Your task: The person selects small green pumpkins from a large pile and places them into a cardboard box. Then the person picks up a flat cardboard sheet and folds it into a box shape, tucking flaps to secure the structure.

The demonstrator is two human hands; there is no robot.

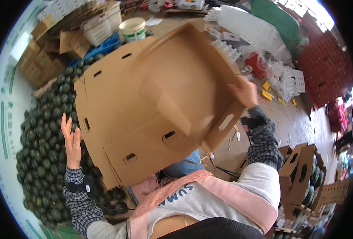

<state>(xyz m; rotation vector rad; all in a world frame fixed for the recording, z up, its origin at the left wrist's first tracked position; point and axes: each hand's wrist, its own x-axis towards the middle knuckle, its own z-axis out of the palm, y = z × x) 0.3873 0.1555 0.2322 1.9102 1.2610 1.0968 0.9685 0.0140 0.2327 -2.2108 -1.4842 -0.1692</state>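
Observation:
In front of me is a large brown cardboard box [120, 99], partly unfolded, with oval hand slots along its edges. Its far right walls stand folded up, while the left part lies flat; the middle is smeared by motion. My right hand [246, 92] grips the upright right wall, its fingers curled over the edge and slightly blurred. My left hand [71, 141] stands open beside the left edge, fingers raised and apart, holding nothing. Behind that hand spreads a big heap of dark green, round, squash-like produce [45, 159].
Folded cartons [43, 63], a white crate [102, 24] and a white bucket [132, 30] stand at the far left. Plastic wrap [282, 77] and yellow pieces [266, 95] litter the floor at right. A carton [300, 175] of green produce stands at the near right.

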